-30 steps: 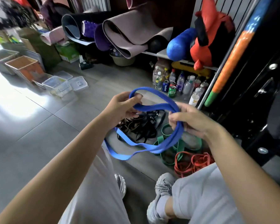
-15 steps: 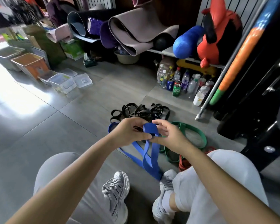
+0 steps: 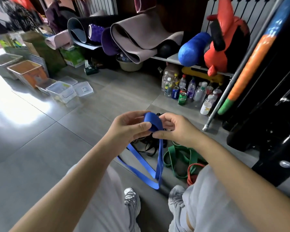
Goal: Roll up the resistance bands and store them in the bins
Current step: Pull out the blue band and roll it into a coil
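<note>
A blue resistance band is partly rolled into a small coil between my hands, and its loose length hangs down to the floor near my shoes. My left hand pinches the coil from the left. My right hand pinches it from the right. Black bands lie in a heap on the floor just behind my hands, mostly hidden by them. Green bands and a red band lie to the right by my right knee. Clear plastic bins stand on the floor at the left.
An orange bin and a grey bin stand farther left. Bottles and cans crowd the floor under a shelf holding rolled yoga mats. A metal pole leans at the right beside black equipment.
The blue band went from a wide open loop held up between my hands to a small coil with its tail hanging down. The coil has grown a little since half a second ago.
</note>
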### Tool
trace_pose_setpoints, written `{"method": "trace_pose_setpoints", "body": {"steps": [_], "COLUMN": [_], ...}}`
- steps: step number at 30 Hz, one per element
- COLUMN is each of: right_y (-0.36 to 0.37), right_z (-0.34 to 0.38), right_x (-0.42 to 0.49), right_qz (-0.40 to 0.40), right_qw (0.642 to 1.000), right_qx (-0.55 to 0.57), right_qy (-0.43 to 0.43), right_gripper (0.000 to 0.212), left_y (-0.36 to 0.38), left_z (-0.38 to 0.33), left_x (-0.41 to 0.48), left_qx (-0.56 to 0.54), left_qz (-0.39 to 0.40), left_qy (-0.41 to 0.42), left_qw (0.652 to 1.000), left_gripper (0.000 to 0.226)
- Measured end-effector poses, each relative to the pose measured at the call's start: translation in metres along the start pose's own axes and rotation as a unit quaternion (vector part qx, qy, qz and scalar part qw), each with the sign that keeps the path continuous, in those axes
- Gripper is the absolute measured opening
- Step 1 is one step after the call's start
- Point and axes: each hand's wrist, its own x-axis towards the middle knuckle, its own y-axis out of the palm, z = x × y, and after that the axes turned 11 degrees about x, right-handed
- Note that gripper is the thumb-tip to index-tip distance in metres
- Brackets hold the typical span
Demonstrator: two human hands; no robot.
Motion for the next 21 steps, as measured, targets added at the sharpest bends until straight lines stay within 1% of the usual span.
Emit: {"method": "trace_pose_setpoints", "body": {"steps": [1, 3, 5, 7, 8, 9, 10, 11, 12, 13, 14, 15, 16, 17, 18, 19, 20, 21], "right_y": [-0.002, -0.002, 0.001, 0.004, 0.006, 0.008, 0.01, 0.013, 0.018, 0.023, 0.028, 0.034, 0.038, 0.04, 0.04, 0.039, 0.037, 0.036], "right_z": [0.003, 0.003, -0.004, -0.011, -0.013, -0.013, -0.015, -0.016, -0.018, -0.019, -0.02, -0.019, -0.019, -0.019, -0.018, -0.018, -0.018, -0.017], "right_x": [0.002, 0.004, 0.007, 0.013, 0.016, 0.02, 0.025, 0.028, 0.031, 0.033, 0.035, 0.036, 0.038, 0.039, 0.04, 0.04, 0.039, 0.038], "right_qz": [0.011, 0.02, 0.012, 0.011, 0.01, 0.007, 0.007, 0.017, 0.038, 0.065, 0.088, 0.106, 0.116, 0.12, 0.117, 0.114, 0.106, 0.096], "right_qw": [1.0, 1.0, 1.0, 1.0, 1.0, 0.999, 0.997, 0.991, 0.979, 0.964, 0.953, 0.946, 0.943, 0.942, 0.945, 0.95, 0.957, 0.965], "right_qx": [0.016, 0.006, -0.005, -0.012, -0.021, -0.039, -0.074, -0.131, -0.2, -0.256, -0.287, -0.301, -0.308, -0.309, -0.301, -0.286, -0.266, -0.238], "right_qy": [0.004, 0.0, -0.001, 0.005, 0.008, 0.012, 0.015, 0.017, 0.023, 0.03, 0.041, 0.053, 0.054, 0.05, 0.045, 0.045, 0.047, 0.05], "right_gripper": [0.037, 0.035, 0.032, 0.03, 0.029, 0.026, 0.021, 0.018, 0.016, 0.013, 0.01, 0.008, 0.009, 0.012, 0.014, 0.015, 0.017, 0.021], "left_y": [-0.003, -0.01, -0.021, -0.032, -0.037, -0.041, -0.044, -0.046, -0.045, -0.042, -0.038, -0.033, -0.028, -0.024, -0.023, -0.023, -0.024, -0.026], "left_z": [-0.002, -0.003, 0.004, 0.014, 0.019, 0.022, 0.024, 0.024, 0.025, 0.026, 0.027, 0.029, 0.03, 0.031, 0.032, 0.032, 0.033, 0.033], "left_x": [0.004, 0.01, 0.013, 0.013, 0.012, 0.012, 0.012, 0.01, 0.009, 0.008, 0.008, 0.009, 0.011, 0.013, 0.015, 0.016, 0.017, 0.018], "left_qx": [-0.024, -0.046, -0.029, 0.012, 0.061, 0.139, 0.248, 0.368, 0.474, 0.548, 0.596, 0.635, 0.668, 0.691, 0.7, 0.689, 0.661, 0.625], "left_qz": [-0.002, -0.005, 0.008, 0.021, 0.015, -0.002, -0.027, -0.051, -0.061, -0.052, -0.029, -0.005, 0.017, 0.028, 0.032, 0.032, 0.032, 0.034], "left_qy": [0.001, -0.004, -0.021, -0.042, -0.043, -0.036, -0.024, -0.01, 0.009, 0.024, 0.032, 0.035, 0.032, 0.024, 0.016, 0.001, -0.016, -0.034], "left_qw": [1.0, 0.999, 0.999, 0.999, 0.997, 0.99, 0.968, 0.928, 0.878, 0.834, 0.801, 0.772, 0.743, 0.721, 0.713, 0.724, 0.749, 0.779], "left_gripper": [0.037, 0.036, 0.035, 0.033, 0.029, 0.024, 0.022, 0.023, 0.033, 0.051, 0.066, 0.072, 0.07, 0.06, 0.046, 0.032, 0.023, 0.019]}}
